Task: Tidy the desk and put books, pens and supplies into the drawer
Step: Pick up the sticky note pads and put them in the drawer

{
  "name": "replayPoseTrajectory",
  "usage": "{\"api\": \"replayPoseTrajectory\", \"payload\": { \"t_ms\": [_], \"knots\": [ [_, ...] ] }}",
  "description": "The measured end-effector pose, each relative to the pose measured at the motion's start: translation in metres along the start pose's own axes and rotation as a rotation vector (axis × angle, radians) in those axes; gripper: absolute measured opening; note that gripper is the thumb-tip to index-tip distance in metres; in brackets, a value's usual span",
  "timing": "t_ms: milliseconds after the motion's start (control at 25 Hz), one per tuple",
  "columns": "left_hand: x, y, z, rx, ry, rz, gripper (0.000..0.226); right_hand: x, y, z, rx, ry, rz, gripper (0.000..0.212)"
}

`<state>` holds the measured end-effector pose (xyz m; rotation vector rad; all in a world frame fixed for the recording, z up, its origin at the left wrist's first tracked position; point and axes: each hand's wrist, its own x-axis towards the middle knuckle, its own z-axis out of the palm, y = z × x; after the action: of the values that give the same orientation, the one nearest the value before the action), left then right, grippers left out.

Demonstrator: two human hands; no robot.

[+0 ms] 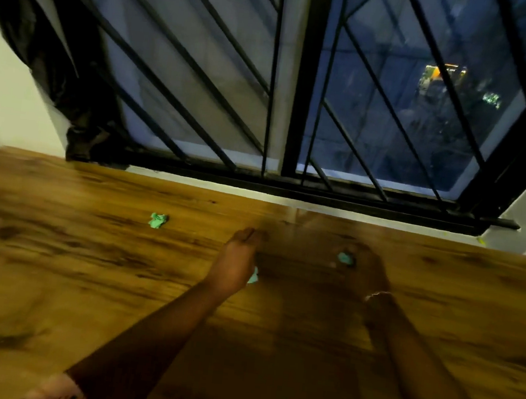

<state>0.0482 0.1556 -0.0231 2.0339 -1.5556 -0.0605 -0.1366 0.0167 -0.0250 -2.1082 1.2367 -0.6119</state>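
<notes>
You were mid-cleanup, clearing litter off the desk [82,277]. Right hand [361,271], blurred, curled round a green scrap [345,258]. Left hand [238,259] was apart, edge-on by a second scrap [253,276]; can't tell its grip. Third scrap [158,220] lay well left. Next, prob. reach there w/ a light pinch.

Wooden desk [82,277], crumpled green scrap [158,221]

Desk [52,257]: wood-grain top. Three crumpled green scraps (paper, apparently). Left scrap [158,221] lies alone on the desk, well apart from the others. Middle scrap [253,276] shows against the left hand's [237,262] heel. Right scrap [345,258], blurred, sits by the right hand's [368,273] fingers.
</notes>
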Motion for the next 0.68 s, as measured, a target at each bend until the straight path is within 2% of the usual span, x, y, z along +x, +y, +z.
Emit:
{"api": "replayPoseTrajectory", "payload": {
  "t_ms": [80, 160, 280, 360, 400, 520, 680],
  "knots": [
    [-0.019, -0.016, -0.014, -0.034, -0.028, -0.062, 0.044, -0.014, -0.035, 0.029, 0.073, -0.148, -0.066, 0.032],
    [-0.045, -0.029, -0.031, -0.114, 0.028, -0.126, 0.028, -0.028, -0.067, 0.051, 0.074, -0.249, -0.127, 0.027],
    [-0.084, -0.044, -0.049, -0.352, 0.151, -0.271, 0.033, -0.056, -0.109, 0.076, 0.117, -0.334, -0.184, 0.031],
    [-0.108, -0.052, -0.065, -0.472, 0.164, -0.387, 0.024, -0.08, -0.136, 0.095, 0.151, -0.384, -0.256, 0.033],
    [-0.118, -0.054, -0.074, -0.489, 0.147, -0.418, 0.013, -0.091, -0.149, 0.105, 0.156, -0.399, -0.286, 0.032],
    [-0.168, -0.077, -0.112, -0.378, 0.174, -0.451, 0.033, -0.129, -0.19, 0.141, 0.198, -0.471, -0.353, 0.029],
    [-0.255, -0.116, -0.162, -0.405, 0.238, -0.574, 0.027, -0.187, -0.245, 0.194, 0.208, -0.606, -0.414, 0.027]
  ]
}}
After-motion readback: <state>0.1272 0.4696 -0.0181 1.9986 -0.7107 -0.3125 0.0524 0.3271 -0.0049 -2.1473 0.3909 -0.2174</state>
